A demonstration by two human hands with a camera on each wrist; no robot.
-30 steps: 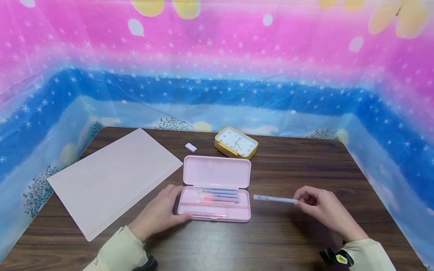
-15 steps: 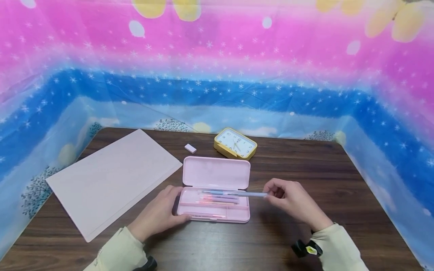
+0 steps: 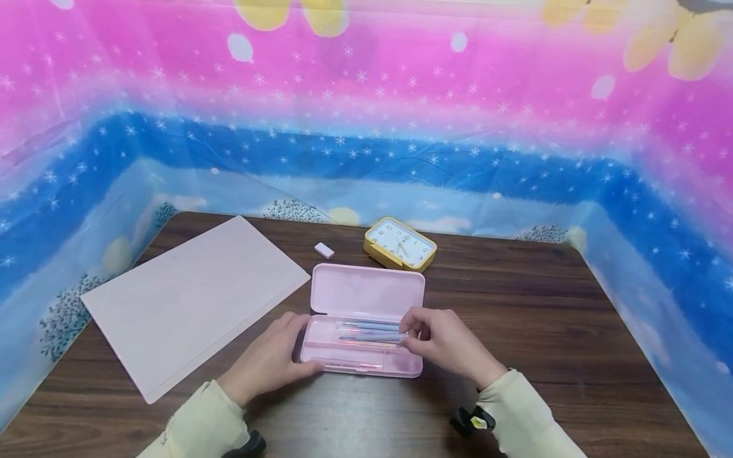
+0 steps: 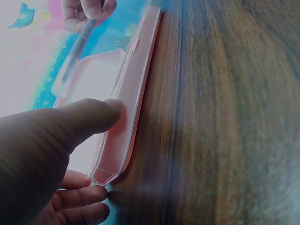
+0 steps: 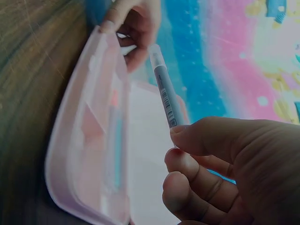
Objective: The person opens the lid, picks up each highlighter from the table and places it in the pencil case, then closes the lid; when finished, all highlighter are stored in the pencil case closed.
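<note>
A pink pencil case [image 3: 368, 291] lies with its lid raised, and several pens [image 3: 369, 325] rest in its rear compartment. My left hand [image 3: 273, 361] grips the case's left end; in the left wrist view the thumb [image 4: 101, 115] presses the front wall while the other fingers bend round the corner. Between thumb and fingertips my right hand [image 3: 449, 343] pinches one end of a capped grey-blue pen [image 5: 168, 96] with a barcode on its barrel. That pen is held over the rear compartment, its clear cap pointing left, above the other pens.
Behind the case sit a yellow alarm clock [image 3: 401, 244] and a small white eraser [image 3: 324, 250]. A large pale flat board [image 3: 195, 305] lies at the left of the dark wooden table [image 3: 544, 305]. A patterned cloth [image 3: 366, 152] surrounds the table's back and sides.
My right hand has carried the pen leftward from beside the case to over its rear compartment. The left hand stays on the case's left end.
</note>
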